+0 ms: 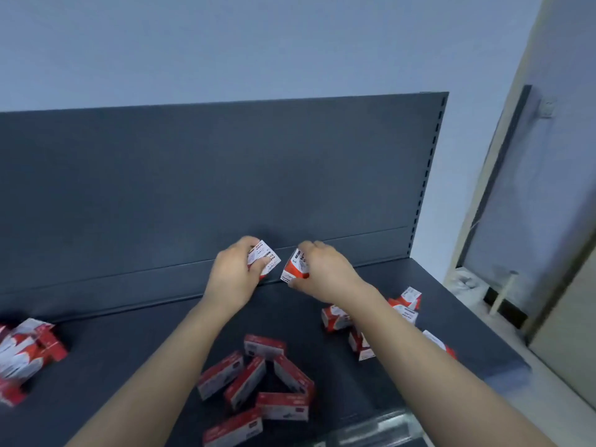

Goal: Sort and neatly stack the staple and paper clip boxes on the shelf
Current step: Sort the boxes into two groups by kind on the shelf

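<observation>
Nearest, well out from the back panel (225, 172), slim red-white cardboard staple boxes (248, 379) lie jumbled on the dark matte shelf (129, 366). Just before the panel's foot, left grip (232, 275) pinches a squat paper clip box (267, 258) and right grip (325, 272) a second box (292, 269). Both are tilted, corners near but apart, and likely set down side by side along the panel.

Left hand (232, 275) grips box (266, 250), right hand (325, 273) another box (293, 269) (arms outstretched).

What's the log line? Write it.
left hand grips left box | right hand grips right box | other boxes scattered on shelf
</observation>
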The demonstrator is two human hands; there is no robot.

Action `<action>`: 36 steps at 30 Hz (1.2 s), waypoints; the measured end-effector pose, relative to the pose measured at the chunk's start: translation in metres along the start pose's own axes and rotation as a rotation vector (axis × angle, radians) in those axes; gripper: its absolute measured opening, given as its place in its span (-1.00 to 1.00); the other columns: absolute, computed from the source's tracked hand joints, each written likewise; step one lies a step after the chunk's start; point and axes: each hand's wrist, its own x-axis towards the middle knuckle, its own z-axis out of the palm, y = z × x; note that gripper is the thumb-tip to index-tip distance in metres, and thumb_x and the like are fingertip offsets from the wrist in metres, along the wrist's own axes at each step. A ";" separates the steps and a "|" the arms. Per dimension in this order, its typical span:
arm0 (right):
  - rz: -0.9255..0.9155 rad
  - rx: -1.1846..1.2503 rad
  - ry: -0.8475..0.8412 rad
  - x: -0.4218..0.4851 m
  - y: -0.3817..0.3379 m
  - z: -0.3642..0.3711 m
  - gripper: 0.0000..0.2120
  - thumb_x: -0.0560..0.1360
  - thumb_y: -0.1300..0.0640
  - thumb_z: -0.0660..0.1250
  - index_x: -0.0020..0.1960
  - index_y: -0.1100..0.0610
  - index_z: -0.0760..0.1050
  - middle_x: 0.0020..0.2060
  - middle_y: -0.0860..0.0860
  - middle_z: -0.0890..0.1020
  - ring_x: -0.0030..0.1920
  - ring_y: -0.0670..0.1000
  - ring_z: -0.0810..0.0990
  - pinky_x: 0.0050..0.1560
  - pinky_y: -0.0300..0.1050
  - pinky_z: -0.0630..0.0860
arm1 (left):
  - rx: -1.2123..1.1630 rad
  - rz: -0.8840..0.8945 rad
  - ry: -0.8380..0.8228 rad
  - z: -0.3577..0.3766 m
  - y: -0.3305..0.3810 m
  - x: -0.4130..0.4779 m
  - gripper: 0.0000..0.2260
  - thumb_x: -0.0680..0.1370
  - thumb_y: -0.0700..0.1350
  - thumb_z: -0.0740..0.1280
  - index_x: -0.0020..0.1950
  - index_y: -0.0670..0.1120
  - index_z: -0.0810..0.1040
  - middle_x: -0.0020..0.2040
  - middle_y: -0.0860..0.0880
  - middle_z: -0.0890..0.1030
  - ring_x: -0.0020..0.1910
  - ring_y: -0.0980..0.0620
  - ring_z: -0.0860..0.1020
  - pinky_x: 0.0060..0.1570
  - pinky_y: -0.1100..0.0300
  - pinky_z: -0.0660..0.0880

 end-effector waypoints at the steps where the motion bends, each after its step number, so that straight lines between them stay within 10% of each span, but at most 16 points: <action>1: 0.028 -0.008 -0.003 -0.004 0.021 -0.006 -0.46 0.43 -0.02 0.40 0.29 0.19 0.33 0.20 0.12 0.46 0.24 0.13 0.42 0.14 -0.06 0.40 | -0.014 -0.005 -0.014 0.017 0.013 0.002 -0.82 0.52 -0.17 0.34 0.11 -0.17 0.54 -0.03 -0.10 0.66 -0.04 -0.11 0.58 0.01 0.07 0.48; 24: 0.277 0.045 -0.247 0.001 0.163 0.004 -0.43 0.37 -0.07 0.45 0.25 0.18 0.38 0.17 0.12 0.53 0.15 0.11 0.51 0.05 -0.04 0.51 | -0.029 -0.272 -0.398 0.164 0.064 0.027 -0.73 0.61 -0.09 0.19 0.10 -0.24 0.57 -0.10 -0.10 0.55 -0.11 0.01 0.48 -0.16 0.17 0.39; 30: 0.287 0.019 -0.379 0.003 0.169 0.004 -0.48 0.41 -0.12 0.40 0.21 0.18 0.40 0.16 0.12 0.52 0.12 0.10 0.52 0.01 -0.07 0.49 | 0.151 -0.274 -0.647 0.171 0.059 0.030 -0.67 0.63 -0.06 0.11 -0.31 -0.11 0.39 -0.29 -0.07 0.50 -0.25 0.01 0.43 -0.27 0.19 0.29; 33: 0.256 -0.020 -0.305 0.005 0.164 0.002 -0.51 0.47 -0.08 0.34 0.24 0.21 0.37 0.19 0.14 0.50 0.17 0.12 0.49 0.06 -0.06 0.47 | 0.215 -0.255 -0.668 0.166 0.060 0.026 -0.70 0.63 0.00 0.10 0.13 -0.18 0.48 0.18 -0.18 0.53 0.12 -0.07 0.49 0.05 0.12 0.40; 36: 0.151 -0.042 -0.177 0.009 0.148 -0.001 -0.52 0.52 -0.06 0.29 0.27 0.26 0.35 0.23 0.17 0.48 0.25 0.12 0.44 0.15 -0.09 0.42 | 0.332 -0.122 -0.491 0.151 0.063 0.017 -0.50 0.64 0.02 0.05 0.49 -0.23 0.12 0.49 -0.19 0.24 0.47 -0.09 0.22 0.45 0.10 0.12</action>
